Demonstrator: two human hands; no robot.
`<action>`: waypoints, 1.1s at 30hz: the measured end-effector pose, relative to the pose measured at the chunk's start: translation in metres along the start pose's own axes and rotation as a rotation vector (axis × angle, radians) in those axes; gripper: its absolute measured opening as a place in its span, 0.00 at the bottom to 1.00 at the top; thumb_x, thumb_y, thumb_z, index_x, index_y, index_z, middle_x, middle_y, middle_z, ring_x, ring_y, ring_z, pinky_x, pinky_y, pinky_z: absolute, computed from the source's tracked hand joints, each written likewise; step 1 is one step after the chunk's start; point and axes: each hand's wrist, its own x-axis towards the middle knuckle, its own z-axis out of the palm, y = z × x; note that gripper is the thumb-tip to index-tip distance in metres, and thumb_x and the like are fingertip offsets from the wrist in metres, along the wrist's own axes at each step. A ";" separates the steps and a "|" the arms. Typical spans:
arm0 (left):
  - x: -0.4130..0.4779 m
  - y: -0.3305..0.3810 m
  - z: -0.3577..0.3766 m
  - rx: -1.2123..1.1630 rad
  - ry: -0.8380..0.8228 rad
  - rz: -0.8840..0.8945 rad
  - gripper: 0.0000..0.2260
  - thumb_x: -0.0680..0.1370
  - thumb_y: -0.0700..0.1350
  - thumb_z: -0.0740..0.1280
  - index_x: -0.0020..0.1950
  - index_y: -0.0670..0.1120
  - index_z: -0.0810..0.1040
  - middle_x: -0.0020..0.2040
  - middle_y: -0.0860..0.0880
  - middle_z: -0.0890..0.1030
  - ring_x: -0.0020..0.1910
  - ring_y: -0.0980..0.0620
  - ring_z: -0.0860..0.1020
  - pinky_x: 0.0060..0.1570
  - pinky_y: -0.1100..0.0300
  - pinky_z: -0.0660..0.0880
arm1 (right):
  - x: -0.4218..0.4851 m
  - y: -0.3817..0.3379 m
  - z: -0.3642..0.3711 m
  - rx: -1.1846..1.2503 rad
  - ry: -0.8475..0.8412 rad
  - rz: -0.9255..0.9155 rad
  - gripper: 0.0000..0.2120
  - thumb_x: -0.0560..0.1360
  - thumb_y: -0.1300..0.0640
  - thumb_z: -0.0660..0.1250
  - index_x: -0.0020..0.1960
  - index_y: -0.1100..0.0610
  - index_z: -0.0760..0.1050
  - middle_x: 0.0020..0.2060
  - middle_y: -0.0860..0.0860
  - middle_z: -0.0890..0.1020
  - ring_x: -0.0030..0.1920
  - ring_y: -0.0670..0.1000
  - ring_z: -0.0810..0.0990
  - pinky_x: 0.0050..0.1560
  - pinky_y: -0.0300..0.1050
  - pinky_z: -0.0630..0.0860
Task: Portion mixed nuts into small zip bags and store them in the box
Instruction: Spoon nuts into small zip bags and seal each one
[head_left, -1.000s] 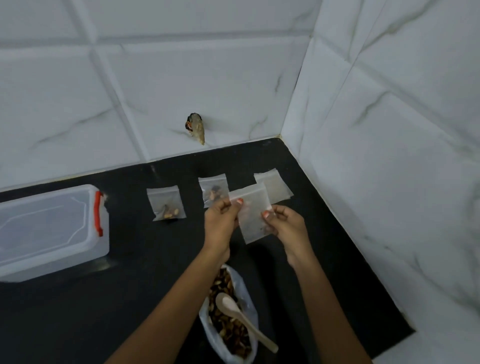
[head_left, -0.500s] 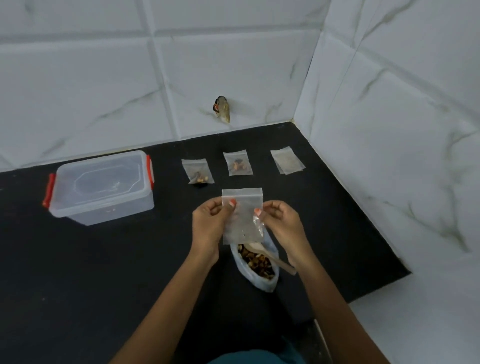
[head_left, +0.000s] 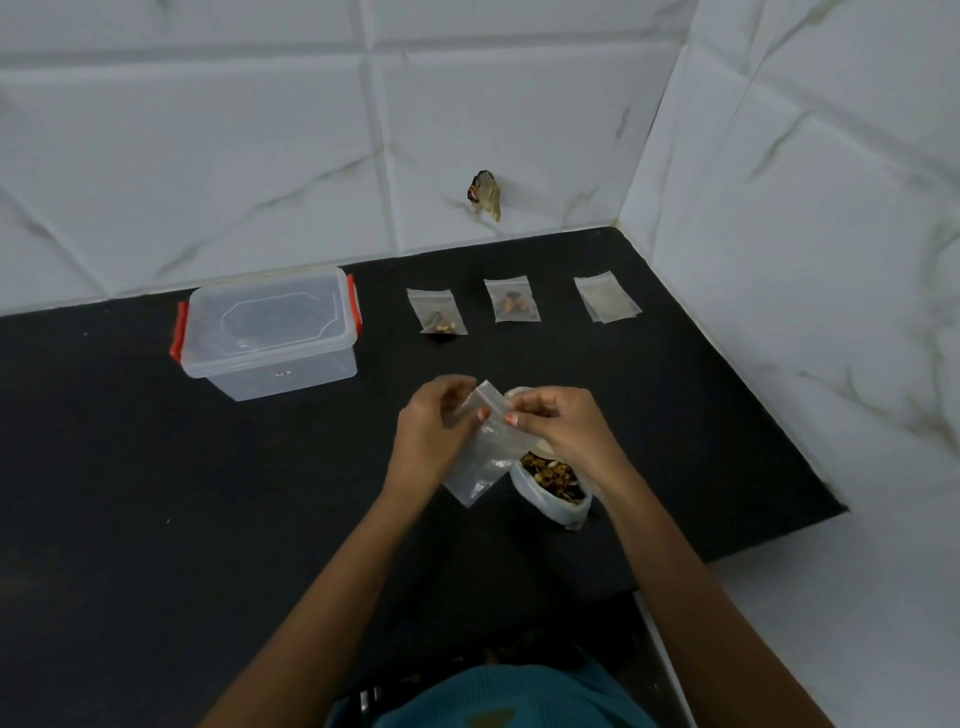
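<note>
1. Black counter (head_left: 156, 493) runs into a tiled corner.
2. Lidded clear box (head_left: 267, 332) stands back left.
3. Left hand (head_left: 431, 431) and right hand (head_left: 561, 426) each pinch the top edge of an empty zip bag (head_left: 485, 457), held tilted mid-counter.
4. Open nut bag (head_left: 556, 488) sits under the right hand.
5. One filled bag (head_left: 436, 312) and a second filled bag (head_left: 511, 300) lie at the back, with the empties (head_left: 607, 297), perhaps two, to their right.

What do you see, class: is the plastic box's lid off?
No, the clear lid sits on the plastic box between its red clips.
</note>
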 end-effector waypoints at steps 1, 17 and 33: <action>-0.003 -0.002 0.001 0.006 0.066 0.024 0.18 0.73 0.39 0.70 0.62 0.47 0.72 0.56 0.53 0.73 0.54 0.60 0.72 0.48 0.71 0.70 | -0.002 0.000 0.003 0.020 0.019 0.013 0.09 0.70 0.65 0.71 0.41 0.51 0.79 0.38 0.44 0.81 0.40 0.39 0.79 0.43 0.33 0.73; -0.034 0.007 0.001 -0.506 -0.009 -0.223 0.03 0.75 0.39 0.67 0.47 0.42 0.80 0.42 0.46 0.83 0.42 0.55 0.82 0.43 0.65 0.78 | -0.016 0.000 0.020 0.106 -0.041 0.058 0.08 0.69 0.68 0.71 0.47 0.64 0.77 0.35 0.49 0.80 0.31 0.36 0.79 0.34 0.27 0.73; -0.030 0.007 0.005 -0.019 0.108 -0.103 0.08 0.72 0.37 0.69 0.41 0.49 0.74 0.38 0.52 0.79 0.37 0.57 0.79 0.36 0.65 0.76 | -0.015 0.007 0.017 -0.330 0.238 -0.115 0.03 0.73 0.62 0.68 0.44 0.55 0.77 0.40 0.45 0.78 0.40 0.39 0.77 0.43 0.31 0.74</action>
